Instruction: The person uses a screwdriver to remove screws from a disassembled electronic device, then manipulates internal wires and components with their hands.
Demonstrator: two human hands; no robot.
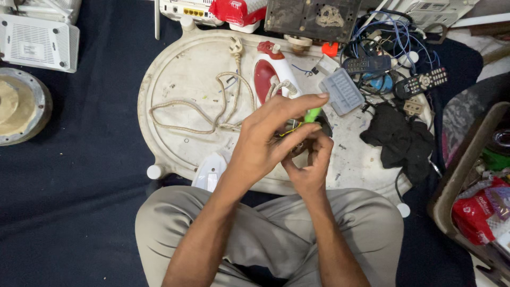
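Head view:

- Left hand point(268, 135): we record it arched over the work above the lap, fingers closed round a small dark part point(297, 139) with yellow wire; what sort of part it is we cannot tell.
- Right hand point(308, 166): just beneath the left and touching it, fingers curled, pinching a green-handled screwdriver point(312, 115) whose handle pokes up between the two hands.
- Tray point(180, 79): we list a round, scuffed white tray on dark cloth, directly beyond the hands.
- Iron point(271, 74): red and white, lying on the tray just behind the left hand's fingertips.
- Braided cord point(199, 109): beige, looped across the tray's left half, its plug point(235, 48) near the far rim.
- Grey block point(342, 91): ribbed, right of the iron.
- Remote controls point(419, 82): two, at the tray's far right among blue wires.
- Black cloth point(398, 139): crumpled, right of the hands.
- White cover point(210, 171): at the tray's near rim, beside the left forearm.
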